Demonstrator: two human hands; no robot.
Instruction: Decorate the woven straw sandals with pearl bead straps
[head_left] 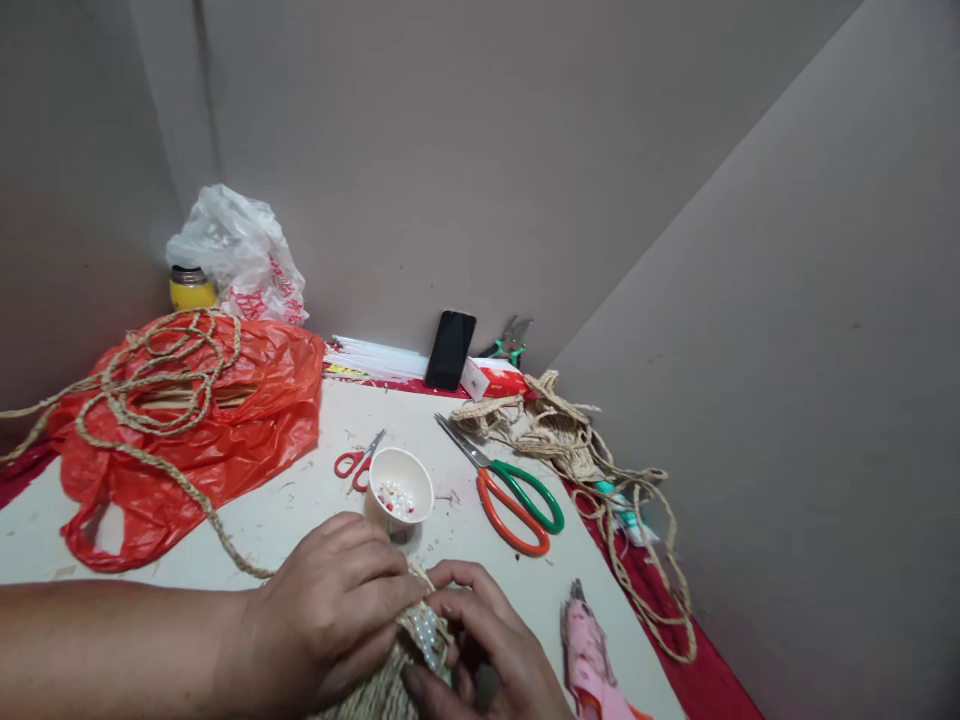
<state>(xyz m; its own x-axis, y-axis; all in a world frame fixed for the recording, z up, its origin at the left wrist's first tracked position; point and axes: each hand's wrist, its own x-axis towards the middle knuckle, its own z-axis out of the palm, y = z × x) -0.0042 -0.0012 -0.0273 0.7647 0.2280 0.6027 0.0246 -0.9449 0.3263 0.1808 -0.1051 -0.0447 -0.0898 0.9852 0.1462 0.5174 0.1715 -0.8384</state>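
Observation:
At the near edge of the table, my left hand [341, 605] is closed over a woven straw piece [367, 693] made of braided cord. My right hand [491, 640] curls around its right side, thumb and fingers gripping the edge. White pearl beads [426, 632] show on the piece between my two hands. Just beyond my left hand stands a white cup [402, 462] with pearly and red beads at its bottom. A braided straw cord [202, 500] trails from my left hand toward the back left. My fingers hide much of the woven piece.
Large scissors [517, 505] with green and orange handles lie right of the cup, small red scissors [360, 465] left of it. A pink glue gun [589, 650] is at right. Red bag [262, 440], phone [451, 350], pliers [511, 342] and straw cords [562, 440] line the back and sides.

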